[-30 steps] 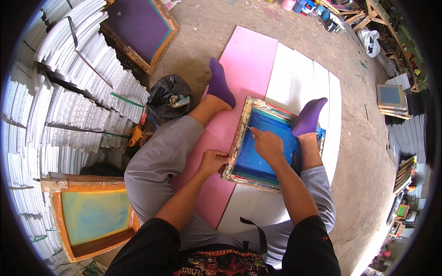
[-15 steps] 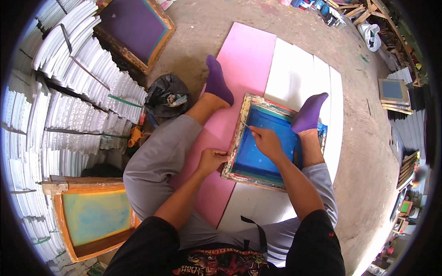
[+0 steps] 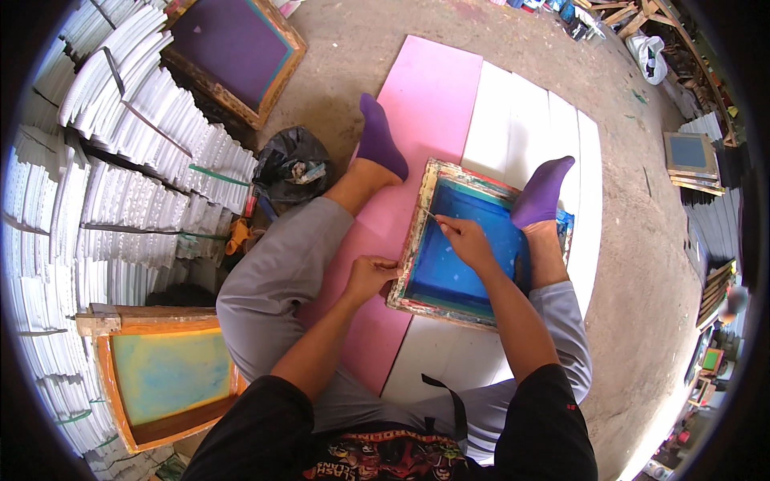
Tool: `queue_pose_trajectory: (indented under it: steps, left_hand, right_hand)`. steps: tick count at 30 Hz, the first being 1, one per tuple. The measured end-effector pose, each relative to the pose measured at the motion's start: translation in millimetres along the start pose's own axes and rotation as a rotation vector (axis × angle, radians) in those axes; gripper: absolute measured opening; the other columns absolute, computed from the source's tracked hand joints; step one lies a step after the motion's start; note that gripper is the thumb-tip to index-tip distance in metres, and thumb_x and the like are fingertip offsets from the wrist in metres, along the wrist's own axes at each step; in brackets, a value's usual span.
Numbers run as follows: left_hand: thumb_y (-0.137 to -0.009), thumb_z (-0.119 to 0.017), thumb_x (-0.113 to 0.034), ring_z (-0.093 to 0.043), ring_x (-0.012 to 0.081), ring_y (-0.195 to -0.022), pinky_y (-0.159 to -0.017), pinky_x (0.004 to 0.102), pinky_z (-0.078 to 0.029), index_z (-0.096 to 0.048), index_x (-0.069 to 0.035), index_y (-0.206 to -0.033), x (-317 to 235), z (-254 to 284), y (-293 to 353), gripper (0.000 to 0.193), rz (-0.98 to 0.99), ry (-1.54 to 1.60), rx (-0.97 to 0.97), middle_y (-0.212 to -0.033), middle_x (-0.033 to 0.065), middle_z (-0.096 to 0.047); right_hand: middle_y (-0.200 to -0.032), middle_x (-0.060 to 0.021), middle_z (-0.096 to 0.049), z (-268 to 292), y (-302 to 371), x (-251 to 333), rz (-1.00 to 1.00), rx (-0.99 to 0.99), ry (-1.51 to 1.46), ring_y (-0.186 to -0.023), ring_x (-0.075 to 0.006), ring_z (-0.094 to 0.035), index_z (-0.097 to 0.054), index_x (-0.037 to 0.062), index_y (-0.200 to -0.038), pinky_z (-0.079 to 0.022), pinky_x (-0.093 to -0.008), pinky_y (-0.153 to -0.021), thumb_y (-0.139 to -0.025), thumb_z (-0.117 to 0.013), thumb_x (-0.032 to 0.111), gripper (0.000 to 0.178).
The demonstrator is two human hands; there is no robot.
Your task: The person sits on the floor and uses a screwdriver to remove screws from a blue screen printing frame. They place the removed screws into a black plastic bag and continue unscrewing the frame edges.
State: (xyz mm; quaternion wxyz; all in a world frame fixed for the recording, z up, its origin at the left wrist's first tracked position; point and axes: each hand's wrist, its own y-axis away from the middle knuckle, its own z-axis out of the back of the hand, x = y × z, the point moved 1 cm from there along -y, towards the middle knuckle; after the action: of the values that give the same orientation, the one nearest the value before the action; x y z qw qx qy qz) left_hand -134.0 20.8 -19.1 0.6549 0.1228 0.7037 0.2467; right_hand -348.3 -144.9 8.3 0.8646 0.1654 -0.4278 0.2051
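A screen printing frame (image 3: 461, 318) with a worn, paint-stained wooden rim and blue mesh (image 3: 457, 276) lies between my legs. My right hand (image 3: 467, 240) is closed round a thin, slender tool (image 3: 432, 216), whose tip meets the frame's left inner edge. What kind of tool it is cannot be made out. At the lower left of the same frame, my left hand (image 3: 371, 276) pinches the outer edge of the rim. My right foot in a purple sock (image 3: 542, 192) rests over the frame's right side.
Pink board (image 3: 429, 84) and white boards (image 3: 525, 100) lie beneath the frame. Stacks of white sheets (image 3: 120, 200) rise on the left beside a black plastic bag (image 3: 290, 164). Other frames lie about: one yellowish (image 3: 164, 373), one purple (image 3: 228, 48). Concrete floor (image 3: 642, 232) extends right.
The view has shifted slightly. Both hands stay in nearly the same places on the frame, with the thin tool still at its left inner edge.
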Motion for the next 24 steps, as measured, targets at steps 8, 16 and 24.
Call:
queue_pose_trajectory:
  steps: [8,16,24]
  left_hand:
    - [-0.083,-0.087,-0.01,-0.073,0.0134,-0.074,-0.067,0.0277,-0.059,-0.078,0.006,-0.108,7.7,4.6,-3.0,0.031,-0.03,0.009,-0.02,-0.089,0.0121,-0.079]
    - [-0.083,-0.086,-0.01,-0.073,0.0143,-0.075,-0.069,0.0286,-0.06,-0.078,0.006,-0.107,11.3,6.8,-5.2,0.03,-0.047,-0.024,-0.025,-0.09,0.013,-0.079]
    - [-0.082,-0.087,-0.01,-0.073,0.0145,-0.079,-0.072,0.0284,-0.059,-0.078,0.007,-0.107,5.5,2.7,-5.1,0.031,-0.036,-0.004,-0.005,-0.092,0.0135,-0.079]
  right_hand:
    - [-0.083,-0.0057,-0.071,3.0,-3.6,-0.2,0.057,0.017,0.181,-0.072,-0.0169,-0.065,-0.071,0.011,-0.133,-0.055,-0.0353,-0.07,-0.103,-0.064,0.024,0.034]
    - [-0.073,-0.0005,-0.062,23.3,-17.7,25.1,-0.523,0.314,-0.312,-0.063,-0.0112,-0.056,-0.07,0.01,-0.135,-0.049,-0.0285,-0.059,-0.105,-0.061,0.026,0.035]
    - [-0.069,0.0002,-0.055,6.6,-14.9,-8.4,-0.093,0.159,-0.055,-0.049,-0.0056,-0.041,-0.066,0.018,-0.141,-0.029,-0.0259,-0.041,-0.107,-0.06,0.03,0.037]
